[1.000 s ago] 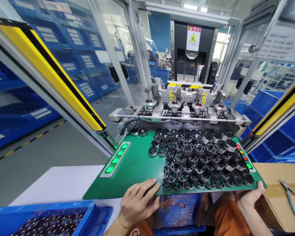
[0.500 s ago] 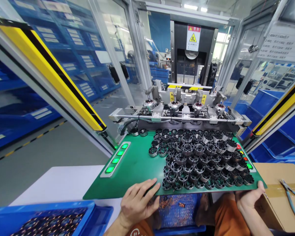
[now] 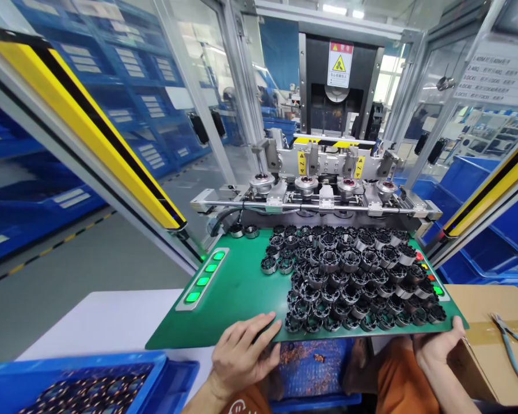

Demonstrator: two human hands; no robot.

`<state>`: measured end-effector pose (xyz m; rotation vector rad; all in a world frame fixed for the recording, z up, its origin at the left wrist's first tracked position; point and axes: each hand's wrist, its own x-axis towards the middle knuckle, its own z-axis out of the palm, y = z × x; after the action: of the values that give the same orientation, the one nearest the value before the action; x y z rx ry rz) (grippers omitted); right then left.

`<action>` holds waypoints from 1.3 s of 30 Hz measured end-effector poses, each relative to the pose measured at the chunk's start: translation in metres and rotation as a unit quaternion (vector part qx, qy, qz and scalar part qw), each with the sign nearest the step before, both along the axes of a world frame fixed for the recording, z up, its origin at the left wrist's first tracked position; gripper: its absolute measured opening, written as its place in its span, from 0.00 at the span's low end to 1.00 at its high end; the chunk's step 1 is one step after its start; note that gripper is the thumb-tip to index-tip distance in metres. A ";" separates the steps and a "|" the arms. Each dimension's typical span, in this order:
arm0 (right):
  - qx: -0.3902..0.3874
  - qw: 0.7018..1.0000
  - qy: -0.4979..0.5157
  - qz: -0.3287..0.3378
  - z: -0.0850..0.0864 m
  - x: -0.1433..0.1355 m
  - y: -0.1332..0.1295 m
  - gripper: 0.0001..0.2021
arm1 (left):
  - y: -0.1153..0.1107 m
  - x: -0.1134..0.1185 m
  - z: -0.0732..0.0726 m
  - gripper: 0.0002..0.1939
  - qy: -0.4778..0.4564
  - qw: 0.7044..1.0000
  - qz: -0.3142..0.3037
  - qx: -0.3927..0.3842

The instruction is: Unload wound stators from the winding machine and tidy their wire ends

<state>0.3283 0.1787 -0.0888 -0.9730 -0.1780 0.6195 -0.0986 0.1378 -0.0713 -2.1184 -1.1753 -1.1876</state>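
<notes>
A factory cell fills the view: glass guard panels on aluminium posts, with yellow-and-black light-curtain bars (image 3: pixel 90 123) slanting down at 10 o'clock and 3 o'clock. At 12 o'clock stands a dark press (image 3: pixel 336 92) with a yellow warning sign, and under it a steel fixture (image 3: pixel 323 195) bearing four round nests in a row. Below that, in the middle, lies the green work plate (image 3: pixel 233 287), with a strip of lit green buttons (image 3: pixel 202 276) along its 9 o'clock edge. A dense heap of metal ring parts (image 3: pixel 349 276) covers the plate from its centre toward 3 o'clock. A blue bin (image 3: pixel 73 385) of similar parts sits at 7 o'clock; a cardboard box (image 3: pixel 483 339) with blue-handled pliers (image 3: pixel 511 348) on it sits at 4 o'clock. The left hand (image 3: pixel 242 353) rests flat on the plate's near edge at 6 o'clock, fingers spread, fingertips just beside the nearest rings. The right hand (image 3: pixel 438 348) grips the plate's near corner at 5 o'clock, thumb on top, fingers curled under.
</notes>
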 end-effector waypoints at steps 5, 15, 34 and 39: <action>0.007 1.000 -0.008 -0.008 0.000 0.000 0.001 0.31 | 0.000 0.000 0.000 0.10 0.000 1.000 0.004 0.002; 0.003 1.000 -0.006 -0.009 0.005 -0.003 0.000 0.32 | 0.000 -0.002 -0.002 0.10 0.003 1.000 0.001 0.000; -0.008 1.000 0.003 -0.007 0.005 -0.003 -0.001 0.31 | -0.001 0.000 0.002 0.10 0.000 1.000 0.008 -0.005; 0.000 1.000 0.001 -0.002 0.002 -0.001 0.000 0.31 | -0.002 0.000 0.001 0.11 0.002 1.000 0.006 -0.009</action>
<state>0.3273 0.1786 -0.0867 -0.9727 -0.1745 0.6174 -0.0988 0.1359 -0.0700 -2.1235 -1.1997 -1.1708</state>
